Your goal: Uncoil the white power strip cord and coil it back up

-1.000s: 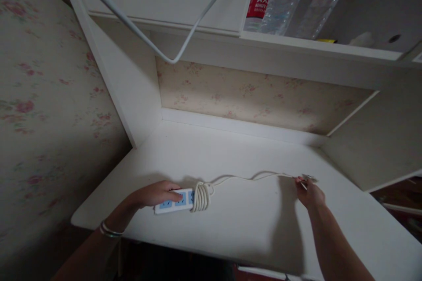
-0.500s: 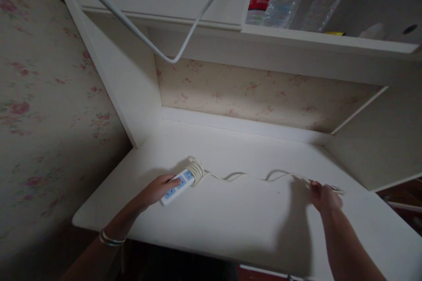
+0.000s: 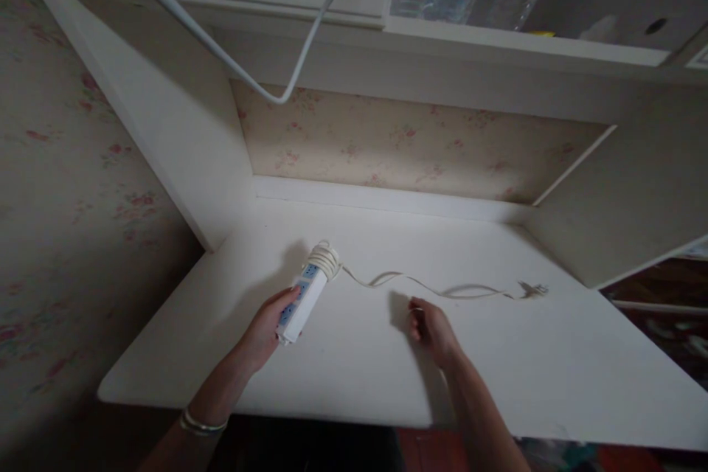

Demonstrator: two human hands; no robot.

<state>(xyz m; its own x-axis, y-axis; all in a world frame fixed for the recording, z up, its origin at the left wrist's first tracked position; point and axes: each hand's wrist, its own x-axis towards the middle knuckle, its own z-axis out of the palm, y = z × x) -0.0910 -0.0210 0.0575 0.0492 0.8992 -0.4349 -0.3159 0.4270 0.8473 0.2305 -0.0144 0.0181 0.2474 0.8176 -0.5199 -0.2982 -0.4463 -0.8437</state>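
Fingers of the left hand (image 3: 266, 328) curl around the near end of a power strip (image 3: 303, 296) at lower centre of the counter (image 3: 553, 376), its cord (image 3: 442, 289) trailing right to the plug (image 3: 532, 288), while the right hand (image 3: 431, 328) hovers loosely curled, empty, just below the cord.

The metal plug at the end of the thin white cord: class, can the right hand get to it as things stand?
Probably yes. The right hand hovers over the white desk, with only bare surface between it and the metal plug.
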